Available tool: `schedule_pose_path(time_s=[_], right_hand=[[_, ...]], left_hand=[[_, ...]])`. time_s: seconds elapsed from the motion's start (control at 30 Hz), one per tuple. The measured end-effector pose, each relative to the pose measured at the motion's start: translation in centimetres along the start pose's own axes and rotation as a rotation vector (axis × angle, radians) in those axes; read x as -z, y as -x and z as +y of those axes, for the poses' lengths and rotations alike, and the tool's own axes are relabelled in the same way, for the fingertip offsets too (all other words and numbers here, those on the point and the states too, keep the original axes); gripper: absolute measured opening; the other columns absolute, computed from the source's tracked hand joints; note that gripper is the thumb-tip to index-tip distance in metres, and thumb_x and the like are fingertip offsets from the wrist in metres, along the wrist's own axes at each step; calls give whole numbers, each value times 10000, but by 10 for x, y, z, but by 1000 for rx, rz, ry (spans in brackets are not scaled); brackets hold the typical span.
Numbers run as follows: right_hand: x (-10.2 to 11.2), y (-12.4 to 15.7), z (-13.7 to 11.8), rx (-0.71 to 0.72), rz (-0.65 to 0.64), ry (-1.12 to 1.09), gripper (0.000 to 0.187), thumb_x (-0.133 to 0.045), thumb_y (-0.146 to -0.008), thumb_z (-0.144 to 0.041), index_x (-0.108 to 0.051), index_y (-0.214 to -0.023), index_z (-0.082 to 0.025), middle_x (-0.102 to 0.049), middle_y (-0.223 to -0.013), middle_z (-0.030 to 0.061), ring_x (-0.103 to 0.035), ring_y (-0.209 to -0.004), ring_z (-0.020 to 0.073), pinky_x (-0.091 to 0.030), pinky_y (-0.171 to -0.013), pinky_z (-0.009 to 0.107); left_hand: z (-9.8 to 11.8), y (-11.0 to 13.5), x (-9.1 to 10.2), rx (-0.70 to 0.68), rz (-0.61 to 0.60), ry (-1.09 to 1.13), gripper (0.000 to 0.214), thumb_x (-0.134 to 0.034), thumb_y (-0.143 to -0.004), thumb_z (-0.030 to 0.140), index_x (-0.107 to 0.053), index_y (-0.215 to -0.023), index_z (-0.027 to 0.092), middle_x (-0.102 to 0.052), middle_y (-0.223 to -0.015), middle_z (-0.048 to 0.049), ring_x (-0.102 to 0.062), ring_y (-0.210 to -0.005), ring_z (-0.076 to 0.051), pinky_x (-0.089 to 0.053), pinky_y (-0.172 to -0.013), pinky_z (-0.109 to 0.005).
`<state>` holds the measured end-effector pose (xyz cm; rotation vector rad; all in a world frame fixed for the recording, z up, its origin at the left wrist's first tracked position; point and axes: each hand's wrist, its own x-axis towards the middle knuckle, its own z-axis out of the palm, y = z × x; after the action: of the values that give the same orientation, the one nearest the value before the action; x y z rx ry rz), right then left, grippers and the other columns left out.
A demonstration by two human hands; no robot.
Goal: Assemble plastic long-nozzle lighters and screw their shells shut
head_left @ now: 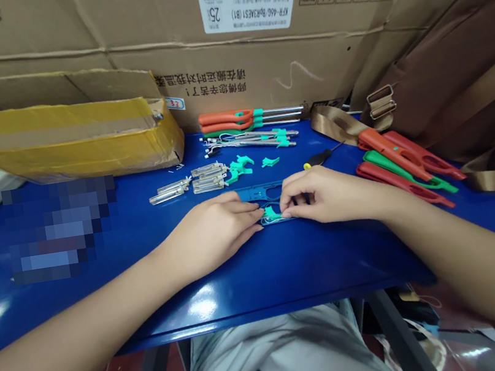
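Observation:
An open blue lighter casing half (pixel 269 221) lies on the blue table, with a green trigger (pixel 272 212) and thin white wires inside it. My left hand (pixel 216 227) is closed over its left end, fingertips pressing down beside the trigger. From the other side, my right hand (pixel 318 193) bends its thumb and fingers into a pinch at the right of the trigger; what lies between those fingertips is too small to make out. Just behind is a second blue casing half (pixel 260 192), partly covered by both hands.
Clear fuel tanks (pixel 209 177) and green triggers (pixel 239 168) lie behind my hands. Metal lighter tubes (pixel 263 138) and orange handles (pixel 224 119) are farther back. A screwdriver (pixel 318 159) and red and green casings (pixel 405 165) lie right; a yellow-taped box (pixel 128 135) stands left.

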<state>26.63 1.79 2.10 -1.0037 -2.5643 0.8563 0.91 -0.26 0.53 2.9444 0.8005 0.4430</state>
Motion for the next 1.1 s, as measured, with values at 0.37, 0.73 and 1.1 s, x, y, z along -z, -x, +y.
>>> schedule_pose_path(time_s=[0.37,0.73,1.1], right_hand=[[-8,-3,-4,59,64,55,72,-689,-902,-189,-722,-858,-144,-616,-763,1,-521,-621,92,-400,-615,227],[-9,0,-10,-38,71,145,86,-657,-906,-263,-705,-922,-193,-667,-839,14,-581,-748,139,-401,-675,260],[-12,2,-13,-11,32,139,70,-611,-934,-245,-647,-988,-221,-657,-942,6,-578,-793,134,-392,-678,255]], left_hand=[[1,-1,1,-38,-63,-123,288,-502,-1047,262,-742,-1153,143,-772,-1125,-97,-685,-992,-258,-589,-861,-389],[-16,-1,16,208,124,50,240,-562,-1012,314,-741,-1111,188,-774,-1085,-57,-706,-1034,-226,-551,-936,-358],[-44,13,53,735,-227,-418,308,-561,-857,249,-578,-1159,192,-738,-1064,-123,-726,-951,-318,-532,-664,-339]])
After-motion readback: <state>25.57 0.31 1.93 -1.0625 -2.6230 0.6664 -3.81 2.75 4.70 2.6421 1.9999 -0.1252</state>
